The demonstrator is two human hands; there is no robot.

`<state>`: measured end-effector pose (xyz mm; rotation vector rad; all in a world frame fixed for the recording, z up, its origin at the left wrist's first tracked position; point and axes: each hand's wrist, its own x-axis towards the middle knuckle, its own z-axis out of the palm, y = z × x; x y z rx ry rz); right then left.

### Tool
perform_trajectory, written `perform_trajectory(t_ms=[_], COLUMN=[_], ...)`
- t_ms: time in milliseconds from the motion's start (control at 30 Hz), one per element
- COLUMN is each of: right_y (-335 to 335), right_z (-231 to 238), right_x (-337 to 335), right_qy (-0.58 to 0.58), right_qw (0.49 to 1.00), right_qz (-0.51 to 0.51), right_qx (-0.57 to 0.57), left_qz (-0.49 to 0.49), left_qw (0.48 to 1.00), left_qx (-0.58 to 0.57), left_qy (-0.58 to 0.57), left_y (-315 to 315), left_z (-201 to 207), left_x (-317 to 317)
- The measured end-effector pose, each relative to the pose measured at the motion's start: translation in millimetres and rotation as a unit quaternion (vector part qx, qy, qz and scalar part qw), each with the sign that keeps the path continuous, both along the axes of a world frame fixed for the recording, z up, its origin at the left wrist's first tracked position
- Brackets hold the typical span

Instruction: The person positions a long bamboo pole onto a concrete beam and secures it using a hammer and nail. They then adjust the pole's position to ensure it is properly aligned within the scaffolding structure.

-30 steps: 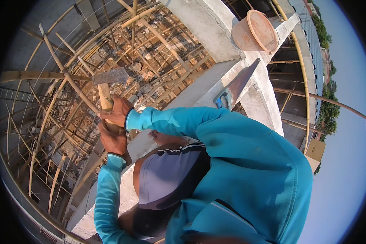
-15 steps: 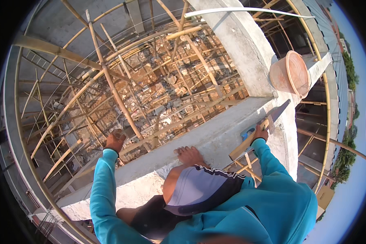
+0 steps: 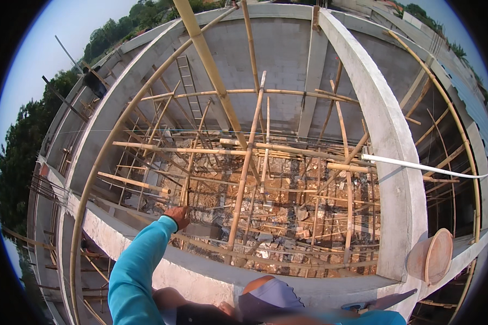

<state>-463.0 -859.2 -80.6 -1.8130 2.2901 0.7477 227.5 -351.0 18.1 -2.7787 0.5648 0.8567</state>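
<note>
My left hand (image 3: 179,217), at the end of a turquoise sleeve, reaches out past the concrete beam (image 3: 200,264) over the scaffolded pit. Its fingers are curled closed. A flat grey shape (image 3: 205,231) lies right beside it, but I cannot tell whether the hand holds it. My right hand is out of the picture; only a turquoise sleeve (image 3: 382,318) shows at the lower edge. Near that sleeve, on the beam, are a blue handle-like piece (image 3: 354,306) and a dark, tapering, blade-like shape (image 3: 391,301). My bent knee (image 3: 271,295) is over the beam.
Bamboo poles (image 3: 248,170) cross the pit, above rubble-strewn ground (image 3: 271,208). A pinkish plastic bucket (image 3: 431,257) stands at the beam corner on the right. A white pipe (image 3: 420,165) lies across the right-hand beam (image 3: 387,119). Another person (image 3: 95,82) is at the far left.
The view has tilted up, bringing in the far wall and trees. My right hand, earlier gripping a wooden board, has dropped out of sight. My left hand remains stretched out over the pit.
</note>
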Motion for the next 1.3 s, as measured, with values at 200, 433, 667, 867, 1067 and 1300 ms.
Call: perform_trajectory(t_ms=[200,433,667,867,1067,1300], right_y=[-14.2,-55.2,-112.9,-142.0,-155.1,-15.3], right_z=[37.7,40.2,-23.0,-52.2,-67.3,29.5], right_x=[6.2,42.6,159.2,281.1,349.1,440.0], right_qy=[0.008,-0.014,-0.123,-0.351,-0.209,-0.122], right_qw=[0.991,0.956,0.887,0.854,0.796,0.79], right_qz=[0.114,0.256,0.427,0.315,0.568,0.598], right_qx=[0.072,0.143,0.123,0.221,-0.007,0.061], left_qz=[-0.053,0.007,-0.009,0.059,0.035,0.13], left_qw=[0.997,0.999,0.999,0.997,0.998,0.988], left_qx=[0.034,0.016,0.02,0.001,-0.005,-0.037], left_qy=[0.049,0.051,0.04,0.054,0.054,0.073], left_y=[-2.3,30.8,50.5,76.2,125.6,234.7], left_z=[0.1,11.1,58.1,68.1,30.1,-5.4], left_x=[-39.7,-71.4,-104.7,-110.3,-92.6,-78.2])
